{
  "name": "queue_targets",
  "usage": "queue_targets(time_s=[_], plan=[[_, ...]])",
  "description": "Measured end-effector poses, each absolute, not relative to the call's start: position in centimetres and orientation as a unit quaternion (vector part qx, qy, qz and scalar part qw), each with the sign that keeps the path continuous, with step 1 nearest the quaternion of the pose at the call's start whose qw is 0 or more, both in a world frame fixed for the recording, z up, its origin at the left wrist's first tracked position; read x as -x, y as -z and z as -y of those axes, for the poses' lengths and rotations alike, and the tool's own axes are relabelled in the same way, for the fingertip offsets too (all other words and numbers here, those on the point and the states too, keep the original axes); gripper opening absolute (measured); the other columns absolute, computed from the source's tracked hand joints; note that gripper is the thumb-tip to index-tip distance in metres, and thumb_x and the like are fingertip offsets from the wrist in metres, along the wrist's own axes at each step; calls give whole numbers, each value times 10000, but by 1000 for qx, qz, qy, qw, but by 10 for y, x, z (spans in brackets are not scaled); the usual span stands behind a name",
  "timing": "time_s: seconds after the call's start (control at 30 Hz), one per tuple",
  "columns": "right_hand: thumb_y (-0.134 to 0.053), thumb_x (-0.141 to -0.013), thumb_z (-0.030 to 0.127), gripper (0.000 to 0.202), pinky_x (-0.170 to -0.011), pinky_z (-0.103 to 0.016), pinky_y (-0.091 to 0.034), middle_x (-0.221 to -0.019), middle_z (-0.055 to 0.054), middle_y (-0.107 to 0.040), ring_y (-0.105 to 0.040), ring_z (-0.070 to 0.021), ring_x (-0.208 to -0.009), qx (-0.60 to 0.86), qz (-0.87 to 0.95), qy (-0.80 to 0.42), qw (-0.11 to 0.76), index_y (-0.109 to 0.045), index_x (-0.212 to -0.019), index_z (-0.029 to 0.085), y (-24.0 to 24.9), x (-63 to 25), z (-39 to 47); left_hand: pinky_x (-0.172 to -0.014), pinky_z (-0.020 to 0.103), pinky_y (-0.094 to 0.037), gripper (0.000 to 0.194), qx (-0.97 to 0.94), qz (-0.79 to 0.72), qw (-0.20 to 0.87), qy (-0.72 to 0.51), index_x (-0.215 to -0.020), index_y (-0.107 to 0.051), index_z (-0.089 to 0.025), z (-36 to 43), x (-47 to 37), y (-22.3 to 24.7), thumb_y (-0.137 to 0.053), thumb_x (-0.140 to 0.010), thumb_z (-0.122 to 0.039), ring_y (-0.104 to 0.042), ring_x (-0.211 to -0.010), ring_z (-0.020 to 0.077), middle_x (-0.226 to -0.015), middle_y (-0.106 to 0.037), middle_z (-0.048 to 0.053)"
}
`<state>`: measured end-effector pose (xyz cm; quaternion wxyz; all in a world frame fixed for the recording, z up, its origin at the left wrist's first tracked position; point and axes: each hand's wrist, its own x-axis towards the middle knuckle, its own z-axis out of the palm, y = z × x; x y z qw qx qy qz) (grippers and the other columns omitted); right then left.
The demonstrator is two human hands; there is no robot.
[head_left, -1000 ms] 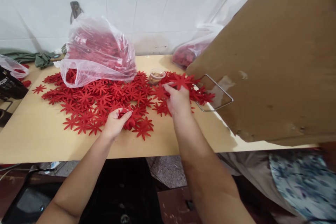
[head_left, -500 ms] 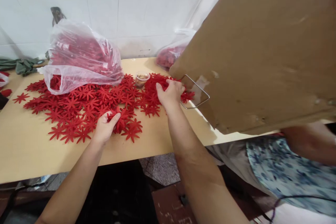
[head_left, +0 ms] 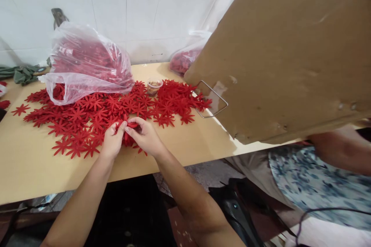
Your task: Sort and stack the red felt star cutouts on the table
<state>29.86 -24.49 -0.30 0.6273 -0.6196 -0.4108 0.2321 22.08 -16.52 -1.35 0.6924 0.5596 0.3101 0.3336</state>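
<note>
My left hand (head_left: 114, 137) and my right hand (head_left: 144, 134) meet at the front of a heap of red flower-shaped cut-outs (head_left: 77, 114). Both have closed fingers pinching a red flower piece (head_left: 132, 125) between them. Its shape is partly covered by my fingers, and I cannot tell whether it is one layer or more. Just behind and to the right of my hands lies a second pile of red flower pieces (head_left: 174, 98). A small clear plastic cup (head_left: 154, 86) stands between the two piles, holding brownish contents too small to make out.
A clear plastic bag (head_left: 91, 60) full of red pieces rests on the heap; another bag (head_left: 185, 60) leans near the tiled wall. A large brown board (head_left: 284, 58) with a wire loop (head_left: 213, 99) tilts over the table's right side. Beyond it sits a person in patterned cloth (head_left: 315, 185).
My right hand has come back from the right-hand pile, leftward and nearer to me, and joined my left hand at the flower piece. My left hand has stayed almost in place.
</note>
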Motion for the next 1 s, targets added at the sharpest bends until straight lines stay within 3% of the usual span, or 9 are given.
queue_targets(time_s=[0.17, 0.37, 0.57, 0.8, 1.0], plan=[[-544, -758, 310, 132, -668, -274, -451, -754, -14, -592, -550, -131, -694, 619, 380, -186, 662, -556, -808, 189, 4, -304, 245, -653, 202, -408, 337, -532, -297, 723, -324, -689, -584, -151, 172, -218, 9, -639, -652, -482, -498, -622, 66, -639, -565, -39], [-518, -777, 423, 240, -517, -233, -337, -582, 44, -445, -390, -87, -521, 625, 307, -179, 695, -500, -733, 188, 10, -315, 247, -604, 201, -412, 335, -506, -332, 744, -285, -877, -580, -166, 178, -214, -2, -718, -579, -235, -509, -596, 53, -740, -600, -34], [-506, -791, 451, 349, -482, -225, -289, -521, 66, -329, -307, -71, -477, 615, 295, -189, 707, -392, -582, 197, 6, -312, 248, -520, 184, -386, 213, -506, -323, 738, -309, -744, -569, -148, 176, -215, 0, -692, -592, -234, -478, -508, 40, -611, -565, -53], [-679, -623, 417, 304, -545, -234, -408, -676, 28, -552, -486, -90, -564, 567, 278, -232, 739, -532, -777, 199, 5, -312, 246, -451, 170, -339, 235, -516, -304, 742, -301, -628, -499, -157, 176, -216, -5, -669, -643, -319, -425, -434, 34, -484, -483, -74], [-619, -682, 497, 322, -498, -244, -406, -546, 39, -503, -443, -90, -486, 577, 276, -263, 722, -522, -663, 191, 3, -314, 243, -586, 195, -441, 241, -467, -296, 779, -297, -821, -584, -174, 176, -216, -8, -688, -636, -289, -557, -643, 68, -762, -617, -30]])
